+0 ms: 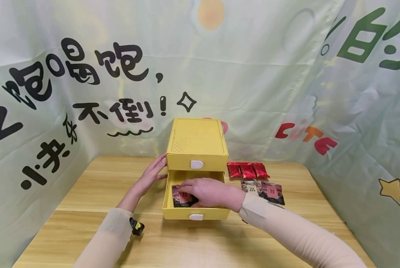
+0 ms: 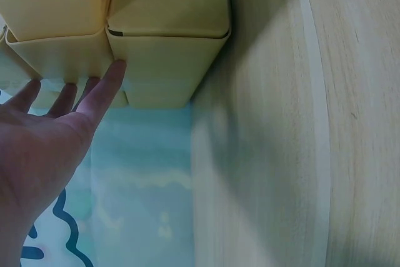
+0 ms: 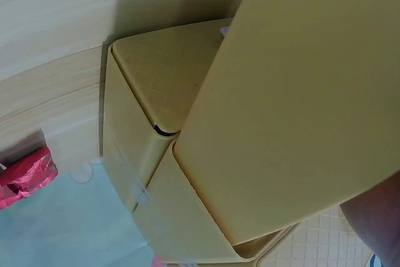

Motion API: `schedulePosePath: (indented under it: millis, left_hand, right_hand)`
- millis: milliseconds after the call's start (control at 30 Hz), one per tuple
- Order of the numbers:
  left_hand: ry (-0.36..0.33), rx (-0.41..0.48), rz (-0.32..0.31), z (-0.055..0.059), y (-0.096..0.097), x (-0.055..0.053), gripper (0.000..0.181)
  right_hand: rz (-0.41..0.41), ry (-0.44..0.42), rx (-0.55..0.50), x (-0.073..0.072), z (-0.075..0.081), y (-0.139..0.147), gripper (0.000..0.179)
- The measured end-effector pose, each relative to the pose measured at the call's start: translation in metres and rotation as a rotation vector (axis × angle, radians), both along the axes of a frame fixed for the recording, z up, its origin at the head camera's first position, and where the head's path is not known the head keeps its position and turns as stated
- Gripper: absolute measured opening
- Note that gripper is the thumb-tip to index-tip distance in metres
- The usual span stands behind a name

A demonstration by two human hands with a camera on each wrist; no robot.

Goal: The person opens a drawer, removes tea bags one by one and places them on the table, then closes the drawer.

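A yellow two-drawer box (image 1: 200,136) stands on the table with its lower drawer (image 1: 196,213) pulled out. My right hand (image 1: 208,191) reaches into that drawer and grips a dark packet (image 1: 182,201) with a pink label, fingers over its upper edge and thumb by its lower right. In the right wrist view the drawer's side wall (image 3: 300,92) hides the packet and most of the hand. Against the box's left side rests my left hand (image 1: 149,176), its fingers extended; the left wrist view shows the fingertips touching the yellow wall (image 2: 162,60).
Right of the box lie several red packets (image 1: 247,170) in a row. Nearer are a dark packet with a pale label (image 1: 251,187) and one with a pink label (image 1: 272,192). A printed curtain (image 1: 253,74) surrounds the wooden table (image 1: 86,208).
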State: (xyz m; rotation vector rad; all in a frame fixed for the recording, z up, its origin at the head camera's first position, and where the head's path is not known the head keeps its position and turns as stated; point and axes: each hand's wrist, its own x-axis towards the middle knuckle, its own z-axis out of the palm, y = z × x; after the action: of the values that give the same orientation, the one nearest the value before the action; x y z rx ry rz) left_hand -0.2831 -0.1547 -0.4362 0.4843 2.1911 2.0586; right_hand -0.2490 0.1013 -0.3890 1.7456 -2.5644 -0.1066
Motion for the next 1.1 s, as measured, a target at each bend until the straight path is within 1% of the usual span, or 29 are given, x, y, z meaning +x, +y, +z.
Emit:
schedulePosePath:
  millis: [200, 433, 667, 933, 1100]
  left_hand:
    - [0.001, 0.003, 0.0, 0.0, 0.0, 0.0, 0.061]
    - [-0.001, -0.003, -0.001, 0.0, -0.001, 0.0, 0.062]
    - [0.007, -0.002, -0.003, 0.0, -0.001, 0.0, 0.062]
    - [0.008, -0.005, -0.002, 0.0, -0.001, 0.0, 0.062]
    - [0.01, -0.01, 0.002, -0.001, -0.001, 0.0, 0.062]
  right_hand:
    - [0.007, -0.012, -0.002, 0.001, 0.001, 0.001, 0.059]
    - [-0.003, -0.021, -0.009, 0.001, 0.0, 0.003, 0.058]
    - [-0.009, -0.04, -0.037, -0.001, -0.001, 0.007, 0.051]
    - [-0.029, -0.014, -0.096, 0.001, 0.002, 0.01, 0.042]
    - [-0.035, 0.021, -0.135, 0.002, 0.001, 0.013, 0.038]
